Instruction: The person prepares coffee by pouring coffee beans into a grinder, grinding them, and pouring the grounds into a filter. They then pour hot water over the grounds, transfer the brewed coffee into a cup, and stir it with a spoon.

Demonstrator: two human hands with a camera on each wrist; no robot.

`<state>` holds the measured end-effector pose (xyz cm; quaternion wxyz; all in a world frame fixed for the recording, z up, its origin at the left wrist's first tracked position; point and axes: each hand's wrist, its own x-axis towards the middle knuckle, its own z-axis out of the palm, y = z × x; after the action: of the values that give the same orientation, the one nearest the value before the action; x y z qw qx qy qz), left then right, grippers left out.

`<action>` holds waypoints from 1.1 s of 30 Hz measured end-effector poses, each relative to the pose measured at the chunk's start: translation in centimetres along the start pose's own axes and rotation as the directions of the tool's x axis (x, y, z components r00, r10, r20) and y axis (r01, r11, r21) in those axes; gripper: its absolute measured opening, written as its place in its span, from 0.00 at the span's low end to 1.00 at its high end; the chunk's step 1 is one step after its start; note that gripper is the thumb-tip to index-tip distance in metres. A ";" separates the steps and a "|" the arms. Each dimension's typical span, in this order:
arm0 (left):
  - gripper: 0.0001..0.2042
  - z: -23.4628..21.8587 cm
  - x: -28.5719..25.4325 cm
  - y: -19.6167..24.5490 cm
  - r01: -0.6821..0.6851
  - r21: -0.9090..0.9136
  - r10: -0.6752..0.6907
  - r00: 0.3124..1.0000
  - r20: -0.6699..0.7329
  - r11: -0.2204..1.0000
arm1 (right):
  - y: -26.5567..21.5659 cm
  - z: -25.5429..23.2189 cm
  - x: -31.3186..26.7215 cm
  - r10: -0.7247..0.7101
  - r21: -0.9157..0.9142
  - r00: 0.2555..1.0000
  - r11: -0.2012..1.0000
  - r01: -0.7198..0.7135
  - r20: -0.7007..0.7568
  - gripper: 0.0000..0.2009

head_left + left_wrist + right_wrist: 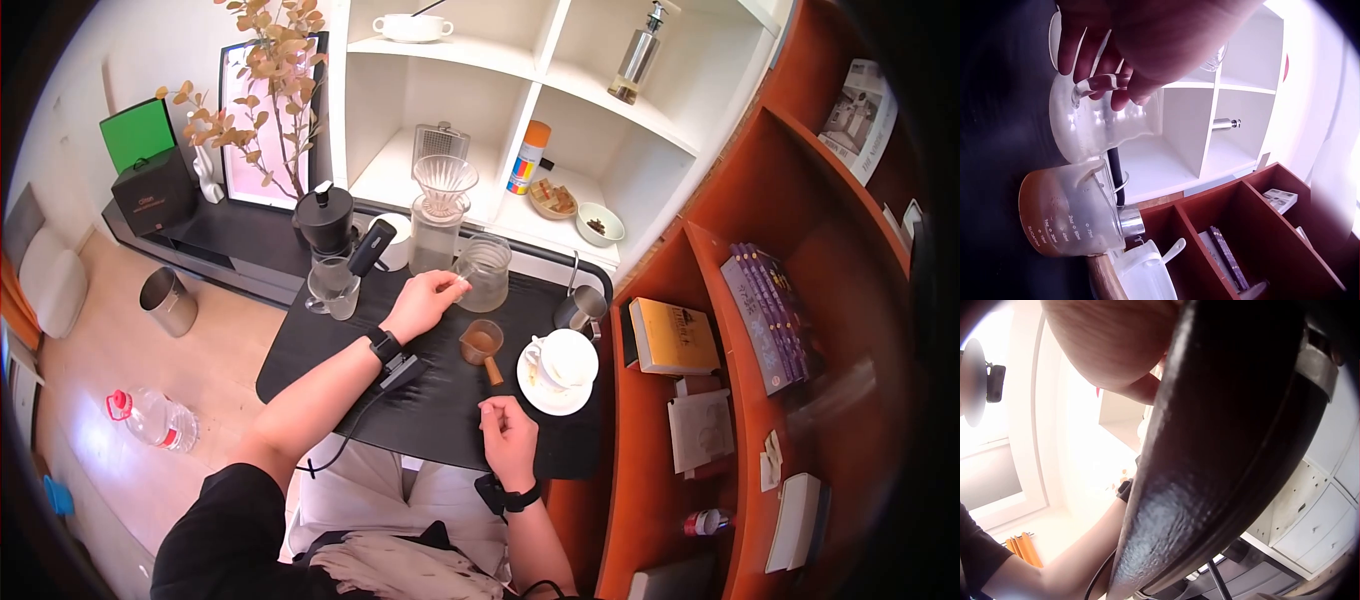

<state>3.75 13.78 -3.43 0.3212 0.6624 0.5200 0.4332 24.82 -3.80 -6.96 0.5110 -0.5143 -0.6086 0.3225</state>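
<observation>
My left hand (425, 303) pinches the clear handle of a ribbed glass coffee server (489, 290) that stands on the black table (425, 425). In the left wrist view, thumb and fingers close around that glass handle (1100, 83). Just in front of the server sits a small glass measuring cup (482, 338) with a wooden handle and brown liquid inside. By the table's front edge, my right hand (510, 440) holds nothing, its fingers loosely curled below the cup's handle. The right wrist view is mostly filled by the table's edge (1166, 519).
A white cup on a saucer (553, 400) and a metal pitcher (580, 308) are at the right. Behind stand a carafe with a glass dripper (445, 180) and a black grinder (325, 215). A black scale (402, 372) with a cable lies by the left wrist.
</observation>
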 end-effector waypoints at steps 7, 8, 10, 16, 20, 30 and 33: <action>0.20 0.6 1.5 0.3 0.100 -0.025 -0.100 0.995 -0.012 0.995 | 0.5 0.2 0.0 -0.010 -0.027 1.000 1.000 0.010 -0.007 0.05; 0.20 0.8 1.5 -0.1 0.096 -0.026 -0.096 0.995 -0.007 0.995 | 0.5 0.2 0.0 -0.012 -0.037 1.000 0.999 0.012 -0.002 0.05; 0.21 1.5 1.3 -1.5 -0.073 0.005 0.073 0.981 -0.180 0.997 | 0.5 0.3 -0.1 -0.009 -0.042 1.000 0.999 0.009 -0.010 0.05; 0.20 -1.5 -4.1 1.0 0.044 -0.112 -0.047 0.999 -0.025 0.993 | 0.5 0.2 -0.4 -0.012 -0.005 1.000 1.000 0.012 -0.020 0.06; 0.24 -1.9 -6.2 1.3 0.200 -0.214 -0.160 0.969 0.188 0.956 | 1.8 0.3 -0.3 -0.046 0.074 0.999 0.996 0.047 -0.021 0.07; 0.34 2.7 -7.9 3.5 -0.009 0.285 -0.083 0.947 0.309 0.959 | 0.7 -2.1 -1.4 -0.100 0.185 0.986 0.975 0.123 -0.130 0.12; 0.34 3.9 -8.2 3.8 -0.033 0.356 -0.064 0.964 0.258 0.934 | 0.2 -5.8 -0.1 -0.205 0.058 0.944 0.972 0.226 -0.257 0.12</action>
<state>8.13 5.01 -3.65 0.2658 0.7574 0.5475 0.2366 30.43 -4.60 -5.62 0.6374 -0.4586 -0.5775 0.2234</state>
